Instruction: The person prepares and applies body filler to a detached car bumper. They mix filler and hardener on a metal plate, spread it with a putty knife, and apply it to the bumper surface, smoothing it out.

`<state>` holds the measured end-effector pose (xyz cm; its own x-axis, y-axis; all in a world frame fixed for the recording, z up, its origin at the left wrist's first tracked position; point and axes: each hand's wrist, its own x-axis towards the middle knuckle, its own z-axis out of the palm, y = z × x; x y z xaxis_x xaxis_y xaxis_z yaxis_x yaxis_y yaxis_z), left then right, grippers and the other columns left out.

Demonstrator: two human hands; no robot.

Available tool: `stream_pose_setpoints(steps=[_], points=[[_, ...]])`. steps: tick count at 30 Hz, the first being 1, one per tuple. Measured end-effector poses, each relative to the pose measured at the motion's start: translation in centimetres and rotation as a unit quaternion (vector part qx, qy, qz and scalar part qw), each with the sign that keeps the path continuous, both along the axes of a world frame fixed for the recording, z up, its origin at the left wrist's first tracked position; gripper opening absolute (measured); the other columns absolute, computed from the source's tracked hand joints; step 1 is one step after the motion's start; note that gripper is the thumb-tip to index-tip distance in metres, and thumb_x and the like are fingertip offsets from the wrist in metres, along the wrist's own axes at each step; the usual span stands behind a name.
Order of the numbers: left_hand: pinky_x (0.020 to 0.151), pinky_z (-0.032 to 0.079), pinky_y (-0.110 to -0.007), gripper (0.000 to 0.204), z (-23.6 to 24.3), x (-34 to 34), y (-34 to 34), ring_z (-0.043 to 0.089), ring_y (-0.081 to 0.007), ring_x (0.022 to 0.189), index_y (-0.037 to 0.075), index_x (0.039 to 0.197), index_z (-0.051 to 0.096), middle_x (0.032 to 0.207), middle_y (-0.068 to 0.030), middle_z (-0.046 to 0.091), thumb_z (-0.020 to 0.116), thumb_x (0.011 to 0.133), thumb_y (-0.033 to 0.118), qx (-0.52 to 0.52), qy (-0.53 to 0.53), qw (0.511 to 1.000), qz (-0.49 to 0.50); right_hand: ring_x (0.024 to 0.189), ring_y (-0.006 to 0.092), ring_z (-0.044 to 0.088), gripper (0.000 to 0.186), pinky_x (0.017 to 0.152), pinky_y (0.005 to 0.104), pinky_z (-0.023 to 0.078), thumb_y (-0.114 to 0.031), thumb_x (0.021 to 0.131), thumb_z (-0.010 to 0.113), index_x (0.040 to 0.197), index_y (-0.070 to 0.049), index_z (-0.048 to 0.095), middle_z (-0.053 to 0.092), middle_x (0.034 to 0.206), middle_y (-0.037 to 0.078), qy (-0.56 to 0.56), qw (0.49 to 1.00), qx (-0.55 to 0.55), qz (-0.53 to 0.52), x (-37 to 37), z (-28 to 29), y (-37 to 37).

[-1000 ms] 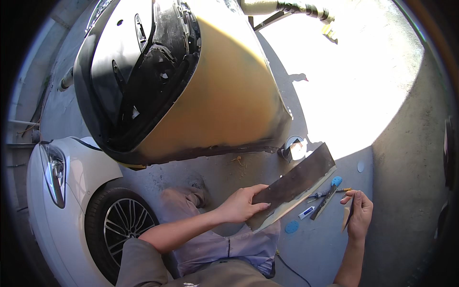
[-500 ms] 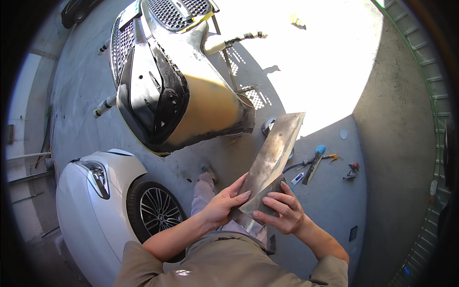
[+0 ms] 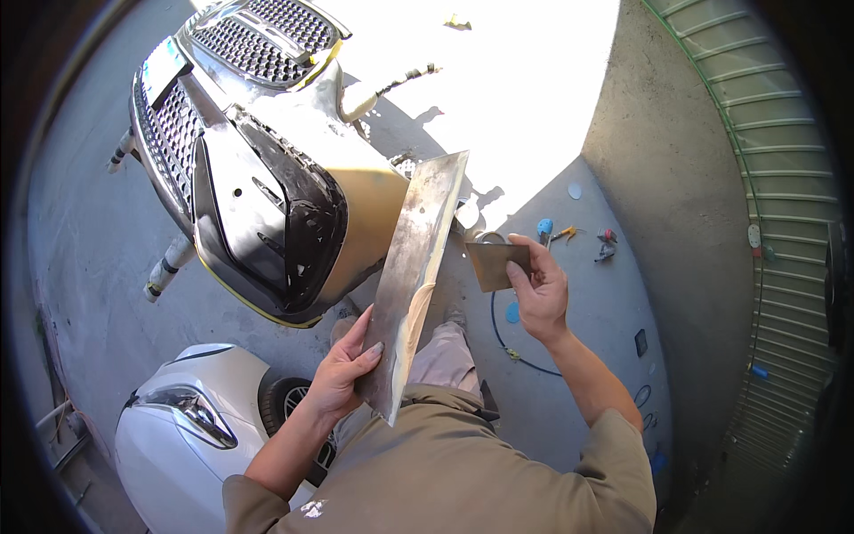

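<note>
My left hand (image 3: pixel 345 372) grips the lower end of a long, flat metal plate (image 3: pixel 411 231), thumb on top. The plate stands tilted in front of me, and a beige strip of paste (image 3: pixel 414 316) lies along its right edge. My right hand (image 3: pixel 543 298) pinches a small, dark, flat spreader (image 3: pixel 489 267) between thumb and fingers. Plate and spreader are apart. Past the plate's upper left stands a car bumper (image 3: pixel 307 165), its corner carrying a tan, smooth patch (image 3: pixel 366 209), partly hidden by the plate.
Stands with wrapped ends prop up the bumper. A white car (image 3: pixel 187 427) is close at the lower left. On the floor to the right lie a hose (image 3: pixel 511 351), a blue-headed tool (image 3: pixel 544 228) and small red-and-grey parts (image 3: pixel 607 245). Green wire fencing (image 3: pixel 774 178) lines the right.
The spreader, earlier pressed against the plate's lower part, is now held off to its right by my right hand. The plate has moved left, and the view has shifted, with the bumper now further left.
</note>
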<state>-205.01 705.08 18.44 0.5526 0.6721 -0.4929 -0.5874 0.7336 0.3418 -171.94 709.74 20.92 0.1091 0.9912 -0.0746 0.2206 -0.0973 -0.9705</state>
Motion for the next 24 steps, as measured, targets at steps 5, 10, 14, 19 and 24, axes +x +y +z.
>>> stream_pose_setpoints(steps=[5, 10, 14, 19, 24], points=[[0.116, 0.049, -0.035, 0.083, 1.9, -5.9, 4.2, 0.061, -0.0178, 0.138, 0.01, 0.173, 0.025, 0.163, -0.0077, 0.053, 0.07, 0.103, 0.007, 0.016, 0.011, 0.999, -0.043, 0.124, 0.0123, 0.066, 0.052, 0.106, 0.028, 0.052, 0.001, 0.106, 0.063, 0.157, 0.002, 0.052, 0.069, 0.14, 0.012, 0.408, 0.909, -0.08, -0.02, -11.4, -2.7, 1.4], [0.121, 0.039, -0.032, 0.071, 3.3, -10.7, 9.9, 0.051, -0.0144, 0.144, 0.0, 0.17, 0.028, 0.162, -0.0091, 0.052, 0.064, 0.109, 0.006, 0.153, 0.212, 0.963, -0.064, 0.119, 0.0127, 0.069, 0.052, 0.104, 0.0285, 0.054, 0.001, 0.106, 0.064, 0.156, 0.004, 0.052, 0.072, 0.136, 0.012, 0.255, 0.956, -0.115, -0.085, -12.3, -0.7, 1.3], [0.116, 0.043, -0.031, 0.06, 4.7, -10.4, 14.5, 0.056, -0.0131, 0.133, 0.0, 0.167, 0.034, 0.15, -0.01, 0.061, 0.058, 0.113, 0.008, 0.269, 0.259, 0.913, -0.164, 0.105, 0.0092, 0.07, 0.047, 0.092, 0.0246, 0.057, -0.002, 0.106, 0.064, 0.152, 0.007, 0.057, 0.076, 0.124, 0.01, 0.035, 0.996, -0.013, -0.079, -8.0, -0.2, 7.7], [0.106, 0.05, -0.031, 0.053, 6.9, -7.8, 19.6, 0.064, -0.0146, 0.119, -0.003, 0.162, 0.04, 0.137, -0.0148, 0.071, 0.056, 0.112, 0.005, 0.382, 0.391, 0.813, -0.201, 0.099, 0.0049, 0.065, 0.047, 0.09, 0.0235, 0.055, -0.005, 0.103, 0.07, 0.149, 0.004, 0.061, 0.076, 0.119, 0.006, -0.008, 0.996, -0.062, -0.061, -10.8, -3.1, 12.4], [0.108, 0.049, -0.031, 0.051, 5.1, -6.0, 25.0, 0.064, -0.0163, 0.122, -0.006, 0.161, 0.041, 0.14, -0.0153, 0.069, 0.054, 0.112, 0.004, 0.333, 0.451, 0.811, -0.17, 0.107, 0.0086, 0.068, 0.047, 0.095, 0.0253, 0.055, -0.002, 0.103, 0.068, 0.149, 0.003, 0.061, 0.076, 0.126, 0.01, 0.014, 0.997, -0.037, 0.073, -14.8, -5.8, 12.2]])
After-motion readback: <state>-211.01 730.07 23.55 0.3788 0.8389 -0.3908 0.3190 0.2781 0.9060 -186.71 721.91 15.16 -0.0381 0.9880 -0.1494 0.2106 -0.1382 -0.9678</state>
